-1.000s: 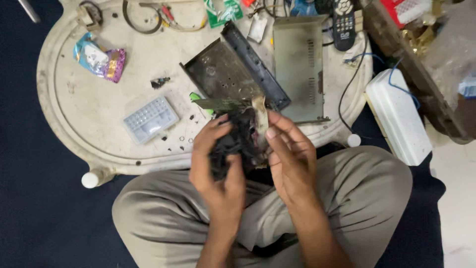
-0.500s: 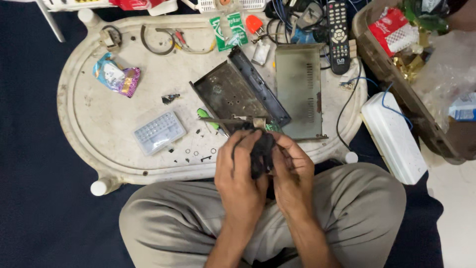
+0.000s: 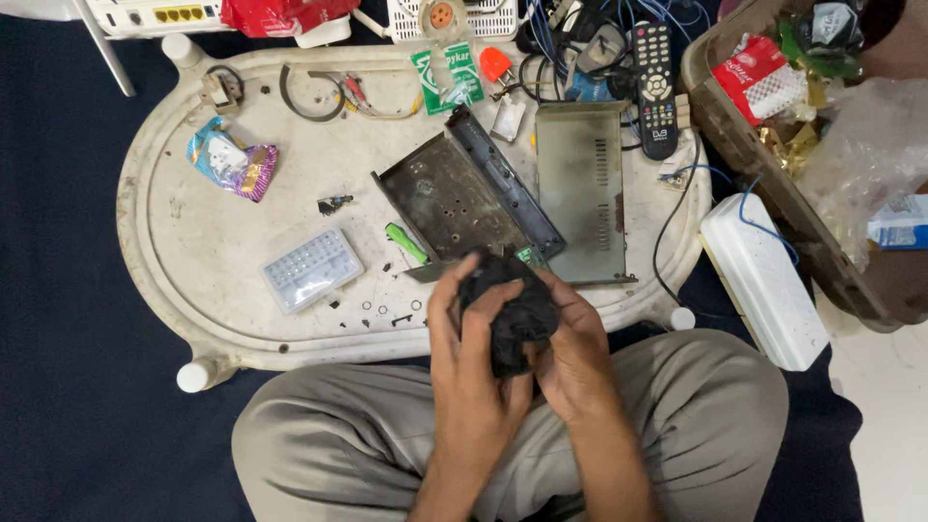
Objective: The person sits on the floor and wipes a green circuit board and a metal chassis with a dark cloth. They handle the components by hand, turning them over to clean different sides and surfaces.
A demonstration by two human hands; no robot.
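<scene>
Two hands: left hand [image 3: 474,358] and right hand [image 3: 572,353], fingers wrapped around black cloth [image 3: 512,314], above lap.
Bench [image 3: 193,280]: white, oval.
Done: metal case [image 3: 454,198] opened, lid [image 3: 580,193] beside it, screws out.
Left: case empty, unassembled.
Nearby: green screwdriver [image 3: 406,242], clear box [image 3: 311,269].

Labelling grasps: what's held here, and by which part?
Both hands, left hand and right hand, hold a crumpled black cloth; each grip wraps one side of the bundle. Anything inside it is hidden.

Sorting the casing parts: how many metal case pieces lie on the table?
2. The dark tray-shaped base lies at the table's middle; the grey cover lies just right of it. Others may be hidden behind the hands.
</scene>
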